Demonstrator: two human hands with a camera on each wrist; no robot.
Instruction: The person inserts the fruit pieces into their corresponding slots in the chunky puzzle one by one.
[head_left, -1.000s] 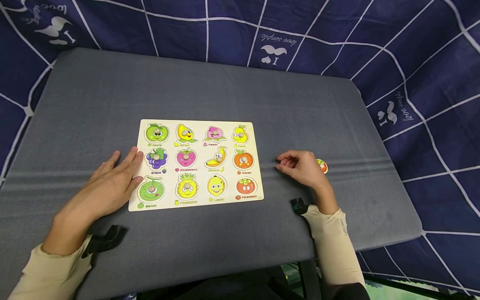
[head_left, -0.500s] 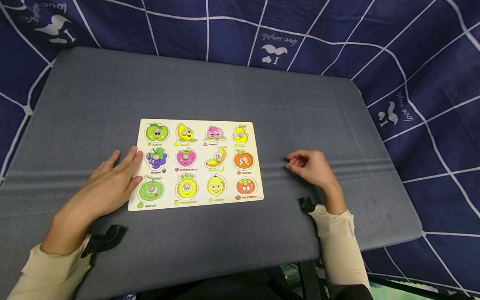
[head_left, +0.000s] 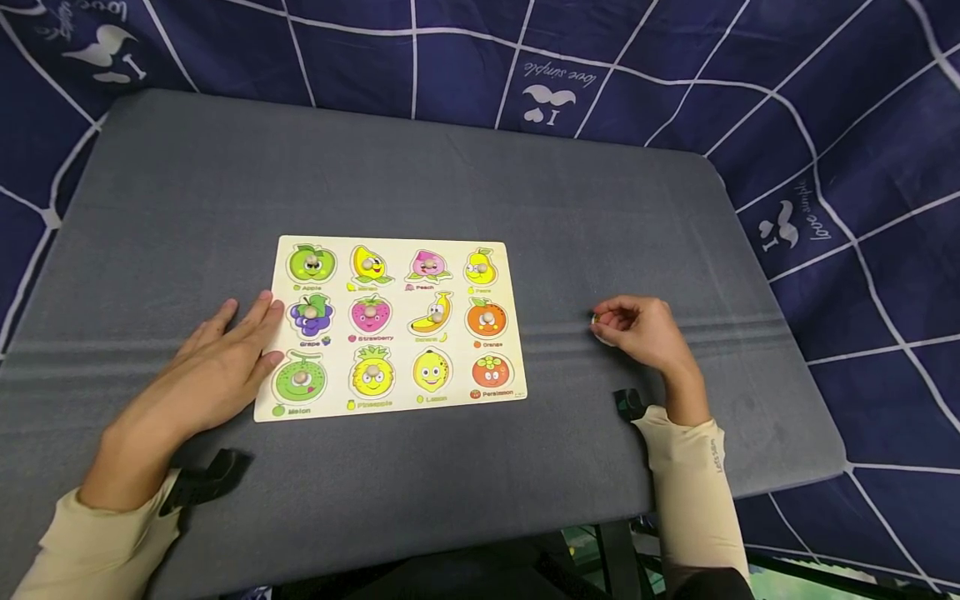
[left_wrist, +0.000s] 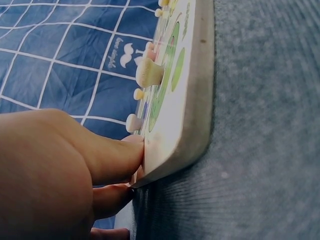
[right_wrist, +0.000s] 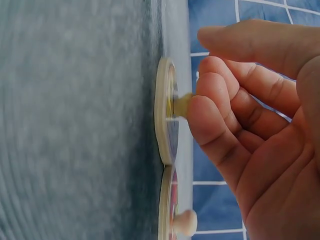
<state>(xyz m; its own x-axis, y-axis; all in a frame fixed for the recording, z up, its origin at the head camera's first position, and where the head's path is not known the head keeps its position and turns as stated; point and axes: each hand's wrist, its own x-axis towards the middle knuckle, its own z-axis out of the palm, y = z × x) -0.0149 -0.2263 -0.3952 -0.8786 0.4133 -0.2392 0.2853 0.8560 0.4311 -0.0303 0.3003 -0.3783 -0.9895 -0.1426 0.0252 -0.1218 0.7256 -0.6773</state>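
Note:
A wooden fruit puzzle board lies flat on the grey table. My left hand rests on its left edge with fingers extended; in the left wrist view the thumb touches the board's corner. My right hand is low over the table right of the board, fingers loosely curled. The right wrist view shows two knobbed puzzle pieces beside it: one piece whose yellowish knob is at the fingertips, and a reddish one touching it. The thumb stands apart from that knob.
The lemon slot and persimmon slot on the board show printed pictures without knobs; the other fruits have knobs. A navy checked cloth hangs behind and right of the table.
My right hand has moved to the right, over the spot where a red piece showed earlier. A pale edge now shows at its fingertips. My left hand stays on the board.

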